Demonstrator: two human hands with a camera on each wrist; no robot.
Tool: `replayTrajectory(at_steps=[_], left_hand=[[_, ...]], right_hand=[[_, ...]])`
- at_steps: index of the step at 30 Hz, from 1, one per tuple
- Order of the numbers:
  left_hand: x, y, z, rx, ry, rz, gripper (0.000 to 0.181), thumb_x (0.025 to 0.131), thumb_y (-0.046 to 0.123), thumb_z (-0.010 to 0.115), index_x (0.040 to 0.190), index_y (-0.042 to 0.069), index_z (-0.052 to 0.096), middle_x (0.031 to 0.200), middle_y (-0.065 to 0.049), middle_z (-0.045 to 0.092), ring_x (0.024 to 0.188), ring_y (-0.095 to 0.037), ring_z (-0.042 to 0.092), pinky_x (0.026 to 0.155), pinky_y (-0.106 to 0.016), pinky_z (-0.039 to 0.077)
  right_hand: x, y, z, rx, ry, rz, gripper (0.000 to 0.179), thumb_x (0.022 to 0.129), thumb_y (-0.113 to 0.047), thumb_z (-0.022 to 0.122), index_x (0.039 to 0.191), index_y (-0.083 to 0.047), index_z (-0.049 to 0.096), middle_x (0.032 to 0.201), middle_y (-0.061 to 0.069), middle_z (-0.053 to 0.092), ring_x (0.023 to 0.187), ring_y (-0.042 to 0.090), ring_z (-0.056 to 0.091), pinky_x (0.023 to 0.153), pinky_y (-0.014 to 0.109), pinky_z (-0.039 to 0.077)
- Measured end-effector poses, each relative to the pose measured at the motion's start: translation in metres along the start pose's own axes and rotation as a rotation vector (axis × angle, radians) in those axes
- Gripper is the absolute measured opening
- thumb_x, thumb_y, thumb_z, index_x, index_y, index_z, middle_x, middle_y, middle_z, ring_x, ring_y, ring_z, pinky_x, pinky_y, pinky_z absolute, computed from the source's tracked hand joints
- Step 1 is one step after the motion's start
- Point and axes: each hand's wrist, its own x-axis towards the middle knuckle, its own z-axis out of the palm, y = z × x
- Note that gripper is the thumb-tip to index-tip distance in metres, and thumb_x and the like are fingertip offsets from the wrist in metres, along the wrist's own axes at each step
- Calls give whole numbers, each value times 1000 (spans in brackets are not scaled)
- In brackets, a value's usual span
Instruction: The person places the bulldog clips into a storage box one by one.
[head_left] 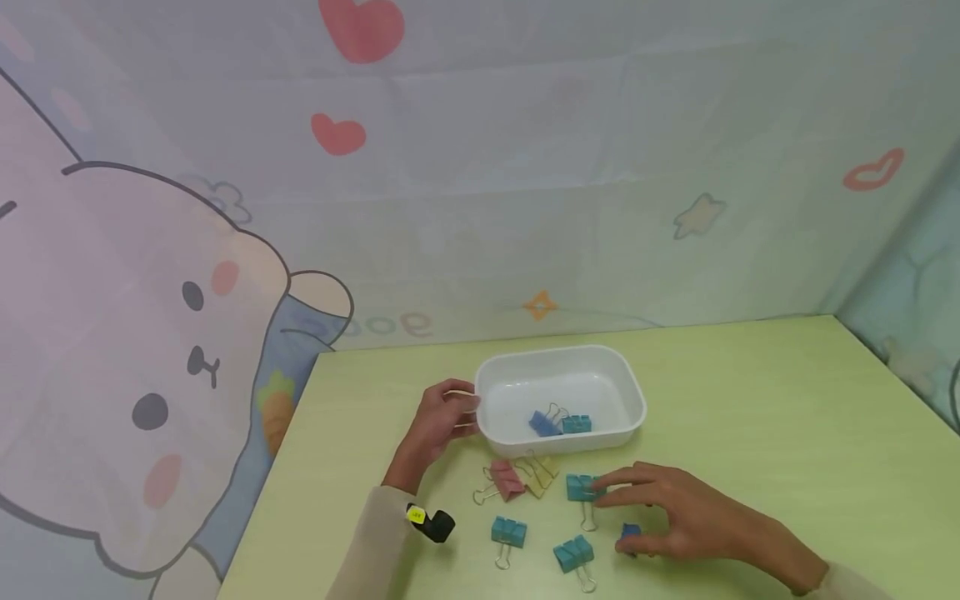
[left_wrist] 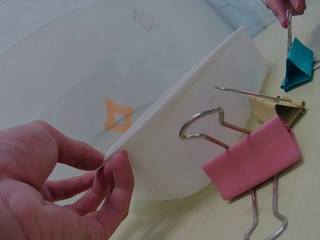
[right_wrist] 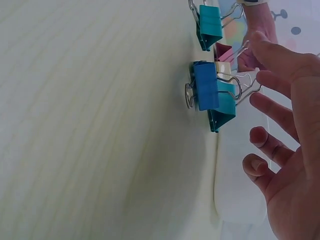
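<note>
The right hand [head_left: 671,512] is spread, its fingers apart and not pinching anything. Two fingers reach over a teal binder clip [head_left: 577,486], and the thumb is by a dark blue binder clip [head_left: 631,529]. I can't tell if they touch. I think it is spread so there's room for a clip between fingers and thumb.

The left hand [head_left: 442,417] pinches the edge of the white tray [head_left: 555,447], likely so it won't slide.

Around them on the table [head_left: 750,400] lie a pink binder clip [head_left: 507,479] and a yellow binder clip [head_left: 543,477], side by side near the tray, plus two more teal binder clips [head_left: 508,531], closer to me. Lying there, they look easy to reach. Inside the tray are two clips, one blue, one teal.
</note>
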Motion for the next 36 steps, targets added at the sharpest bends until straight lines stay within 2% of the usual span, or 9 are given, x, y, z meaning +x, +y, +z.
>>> replayTrajectory(at_steps=[9,14,21,29,36], left_hand=[[0,-2,0,4,2,-1,31,96,3,67,124,-8,60,108,-26,69,84,-27,72,68,-30,61],[0,-2,0,8,0,-1,31,96,3,67,124,-8,60,106,-24,69,82,-24,71,67,-29,61],[-1,1,-1,14,-6,5,31,96,4,67,125,-8,60,107,-24,69,82,-24,72,68,-29,61],[-1,1,-1,19,-8,1,32,97,4,67,125,-8,59,108,-25,69,82,-24,72,67,-28,61],[-1,0,-1,19,1,0,30,96,4,67,124,-7,60,106,-22,70,81,-23,72,67,-28,61]], right_hand=[[8,3,3,23,-8,60,32,99,-42,71,129,-31,73,137,-12,64,124,11,60,95,43,56],[11,6,5,38,5,34,29,100,-38,71,127,-30,74,136,-10,65,123,12,61,94,42,57],[15,9,7,62,15,18,36,99,-34,73,134,-25,70,135,-10,66,124,11,61,96,40,56],[18,16,12,40,21,32,40,95,-30,78,134,-24,70,134,-13,65,124,11,61,96,39,56],[19,25,18,14,9,44,40,97,-35,75,136,-25,69,134,-11,66,123,13,62,97,40,56]])
